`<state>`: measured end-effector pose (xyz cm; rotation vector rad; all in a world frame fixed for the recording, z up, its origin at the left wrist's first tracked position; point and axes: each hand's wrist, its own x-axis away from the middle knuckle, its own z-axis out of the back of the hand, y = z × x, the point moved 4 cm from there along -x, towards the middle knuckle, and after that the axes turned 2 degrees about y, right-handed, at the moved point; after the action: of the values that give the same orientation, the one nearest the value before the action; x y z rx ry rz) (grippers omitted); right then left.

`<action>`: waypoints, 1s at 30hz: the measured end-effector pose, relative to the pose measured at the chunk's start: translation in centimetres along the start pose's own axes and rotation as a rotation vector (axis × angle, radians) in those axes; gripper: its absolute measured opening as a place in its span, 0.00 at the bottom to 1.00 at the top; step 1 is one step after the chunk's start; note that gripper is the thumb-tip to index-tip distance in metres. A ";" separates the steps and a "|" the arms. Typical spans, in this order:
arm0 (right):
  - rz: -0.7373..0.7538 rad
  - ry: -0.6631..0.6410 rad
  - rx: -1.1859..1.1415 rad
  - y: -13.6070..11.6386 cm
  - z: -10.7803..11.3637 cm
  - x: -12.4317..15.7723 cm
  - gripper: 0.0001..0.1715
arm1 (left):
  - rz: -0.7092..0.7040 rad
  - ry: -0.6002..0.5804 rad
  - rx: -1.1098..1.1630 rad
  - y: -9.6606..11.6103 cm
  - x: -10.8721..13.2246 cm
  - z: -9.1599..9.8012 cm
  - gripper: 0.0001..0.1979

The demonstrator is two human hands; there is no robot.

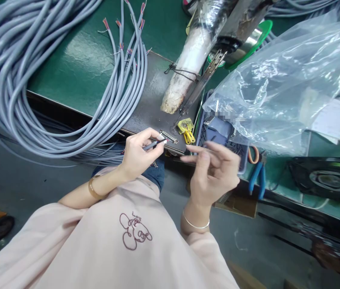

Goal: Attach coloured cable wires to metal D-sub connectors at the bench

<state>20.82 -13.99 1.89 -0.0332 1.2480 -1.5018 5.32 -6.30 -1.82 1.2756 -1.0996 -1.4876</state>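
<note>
My left hand (136,154) pinches the end of a grey cable (153,144), whose stripped tip points at a small connector (169,137) lying on the dark plate (151,100) at the bench edge. My right hand (213,172) is half curled, thumb and forefinger pressed together on something thin that I cannot make out, just right of the connector. A yellow clip (187,129) sits beside the connector. A large bundle of grey cables (37,80) loops from the green bench down over its edge on the left.
A soldering iron on its stand (194,60) leans over the plate. A crumpled clear plastic bag (284,84) covers a tray on the right. Blue-handled pliers (257,176) lie near the bench edge, with a small fan (332,180) beyond them.
</note>
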 end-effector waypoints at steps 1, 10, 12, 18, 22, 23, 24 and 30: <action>0.040 -0.024 0.076 -0.3 -0.1 -0.1 0.09 | -0.034 0.008 -0.016 0.1 0.0 0.0 0.03; 0.286 -0.171 0.234 -1.6 -2.7 -0.7 0.09 | -0.346 0.060 -0.182 0.7 0.5 -0.1 0.07; 0.277 -0.166 0.225 -1.5 -2.8 -0.7 0.09 | -0.377 0.061 -0.191 0.7 0.5 -0.1 0.08; 0.230 -0.179 0.217 -1.2 -3.0 -0.5 0.09 | -0.419 0.058 -0.178 0.8 0.7 -0.1 0.09; 0.223 -0.189 0.209 -1.1 -3.2 -0.5 0.09 | -0.423 0.044 -0.145 0.9 0.8 -0.2 0.09; 0.215 -0.191 0.212 -1.1 -3.2 -0.5 0.09 | -0.420 0.038 -0.137 0.9 0.8 -0.2 0.09; 0.204 -0.193 0.216 -1.1 -3.3 -0.4 0.09 | -0.421 0.034 -0.131 0.9 0.9 -0.3 0.09; 0.063 -0.189 0.133 -0.7 -3.0 -0.3 0.10 | -0.192 0.042 -0.071 0.3 0.6 0.0 0.05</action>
<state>18.61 -11.94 1.19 -0.0463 0.9885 -1.4872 5.31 -6.98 -1.72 1.3869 -0.9091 -1.6184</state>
